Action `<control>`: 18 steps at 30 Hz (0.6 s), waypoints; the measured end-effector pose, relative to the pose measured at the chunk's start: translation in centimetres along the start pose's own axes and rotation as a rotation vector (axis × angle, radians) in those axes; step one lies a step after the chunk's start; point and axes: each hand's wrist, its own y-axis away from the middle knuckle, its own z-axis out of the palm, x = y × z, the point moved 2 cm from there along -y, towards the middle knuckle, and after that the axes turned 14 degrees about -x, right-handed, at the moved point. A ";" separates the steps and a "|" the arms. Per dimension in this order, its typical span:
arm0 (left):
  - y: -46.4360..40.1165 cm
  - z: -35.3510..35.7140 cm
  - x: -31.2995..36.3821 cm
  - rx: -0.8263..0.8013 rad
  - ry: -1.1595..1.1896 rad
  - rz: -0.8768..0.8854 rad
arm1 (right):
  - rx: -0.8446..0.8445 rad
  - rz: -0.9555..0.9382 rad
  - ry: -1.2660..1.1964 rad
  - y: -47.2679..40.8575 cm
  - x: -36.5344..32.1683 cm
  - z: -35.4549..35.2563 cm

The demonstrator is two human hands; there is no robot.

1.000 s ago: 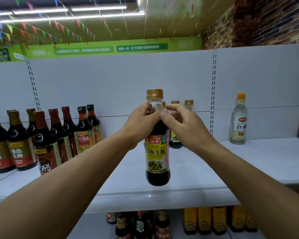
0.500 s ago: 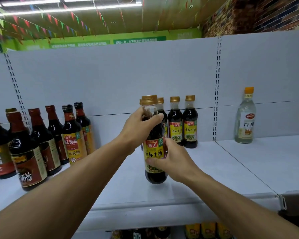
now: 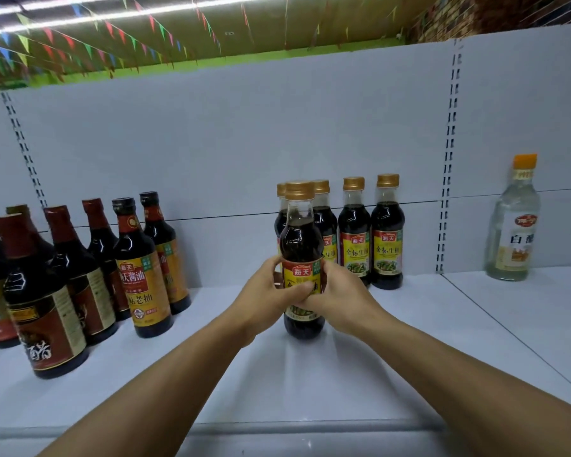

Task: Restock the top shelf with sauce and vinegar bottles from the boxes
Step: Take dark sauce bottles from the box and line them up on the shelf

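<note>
A dark soy sauce bottle (image 3: 300, 239) with a gold cap and yellow label stands upright on the white top shelf (image 3: 310, 384). My left hand (image 3: 264, 296) wraps its label from the left and my right hand (image 3: 338, 298) from the right, fingers overlapping in front. Directly behind it stand several matching gold-capped soy sauce bottles (image 3: 371, 232) in a row against the back panel.
Larger dark sauce and vinegar bottles (image 3: 139, 265) with red and black caps crowd the shelf's left side. A clear white vinegar bottle (image 3: 513, 222) with an orange cap stands alone at the right. Bare shelf surface lies between it and the soy bottles.
The bottle came down from the air onto the shelf, in front of the matching row. My left hand slid from the neck down to the label; both hands now clasp the body.
</note>
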 end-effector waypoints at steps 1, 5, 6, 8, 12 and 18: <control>-0.1 -0.1 -0.6 -0.002 -0.002 -0.022 | -0.005 0.003 0.006 -0.5 0.2 0.1; -0.8 -0.3 -1.8 0.009 0.000 -0.047 | -0.021 0.007 0.027 -2.4 1.0 0.4; -1.1 -0.4 -2.0 0.017 -0.010 -0.053 | -0.029 0.010 0.033 -2.7 1.2 0.5; -1.5 -0.6 -2.4 0.034 -0.017 -0.065 | -0.042 0.015 0.043 -3.3 1.6 0.6; -2.4 -1.0 -3.3 0.064 -0.019 -0.077 | -0.058 0.020 0.035 -4.3 2.1 0.6; -4.0 -1.8 -4.1 0.134 -0.040 -0.105 | -0.079 0.019 0.033 -5.5 2.3 0.3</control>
